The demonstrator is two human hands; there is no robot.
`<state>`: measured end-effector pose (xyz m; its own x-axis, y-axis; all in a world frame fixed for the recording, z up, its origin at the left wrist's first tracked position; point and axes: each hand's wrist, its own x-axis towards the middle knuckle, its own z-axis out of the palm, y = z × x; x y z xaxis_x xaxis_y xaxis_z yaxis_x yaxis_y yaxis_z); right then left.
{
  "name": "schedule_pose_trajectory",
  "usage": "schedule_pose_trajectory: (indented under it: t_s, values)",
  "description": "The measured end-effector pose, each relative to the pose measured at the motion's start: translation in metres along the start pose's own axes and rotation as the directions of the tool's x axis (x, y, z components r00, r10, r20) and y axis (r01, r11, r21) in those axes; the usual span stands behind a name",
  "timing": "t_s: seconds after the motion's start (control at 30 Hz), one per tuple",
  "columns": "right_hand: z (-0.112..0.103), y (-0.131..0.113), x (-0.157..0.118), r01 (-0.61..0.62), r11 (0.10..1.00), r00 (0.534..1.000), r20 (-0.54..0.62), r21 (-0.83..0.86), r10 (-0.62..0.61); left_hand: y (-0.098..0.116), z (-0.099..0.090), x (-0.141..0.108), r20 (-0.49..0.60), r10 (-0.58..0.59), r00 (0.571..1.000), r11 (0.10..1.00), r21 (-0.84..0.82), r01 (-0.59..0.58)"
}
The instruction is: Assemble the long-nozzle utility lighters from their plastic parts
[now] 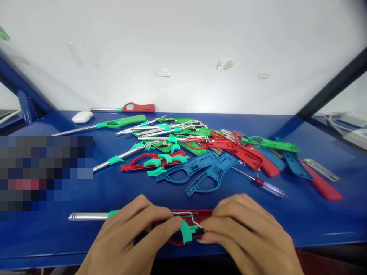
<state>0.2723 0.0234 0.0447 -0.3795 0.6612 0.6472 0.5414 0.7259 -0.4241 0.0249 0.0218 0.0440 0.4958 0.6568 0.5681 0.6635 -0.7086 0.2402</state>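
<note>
Near the table's front edge lies a red lighter half-shell (pixel 197 212), part of a long-necked lighter whose metal tube (pixel 88 216) points left. My left hand (pixel 134 229) is closed over the shell's front part, its thumb and finger pinching the edge of a teal trigger (pixel 187 232). My right hand (pixel 246 229) is closed too, fingertips on a small black part (pixel 200 231) at the trigger's right end. A white wire (pixel 192 217) curves down from the shell towards the right fingertips. My hands hide much of the shell.
Behind my hands lies a pile of red, green and blue half-shells (pixel 212 177), metal tubes and teal triggers. A screwdriver (pixel 269 187) is at right. Whole red (pixel 140 108) and green (pixel 126 121) lighters and a white case (pixel 82 117) lie further back. A white wall stands behind.
</note>
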Motion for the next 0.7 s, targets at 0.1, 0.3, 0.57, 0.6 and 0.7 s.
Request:
schedule_pose_trajectory:
  t_s: [0.1, 0.3, 0.57, 0.6, 0.7]
  values:
    - [0.000, 0.001, -0.002, 0.001, 1.000, 1.000, 0.011, 0.012, -0.001, 0.000, 0.001, 0.004, -0.010, 0.001, 1.000, 1.000, -0.014, -0.002]
    - [0.002, 0.002, -0.005, 0.001, 0.997, 1.000, -0.008, -0.078, -0.001, -0.008, -0.002, 0.000, -0.019, 0.043, 0.999, 0.997, -0.056, -0.044]
    - [0.002, 0.003, -0.005, 0.013, 0.993, 1.000, -0.015, -0.120, -0.015, -0.016, -0.008, 0.000, 0.054, 0.043, 0.998, 0.997, -0.069, -0.039]
    - [0.003, 0.002, -0.005, 0.012, 0.992, 1.000, -0.018, -0.127, -0.015, -0.015, -0.007, 0.001, 0.053, 0.039, 0.998, 0.998, -0.055, -0.036]
    - [0.005, 0.000, -0.004, 0.035, 0.985, 0.999, -0.030, -0.168, -0.041, -0.011, -0.005, 0.003, 0.040, 0.023, 0.999, 1.000, -0.008, -0.023]
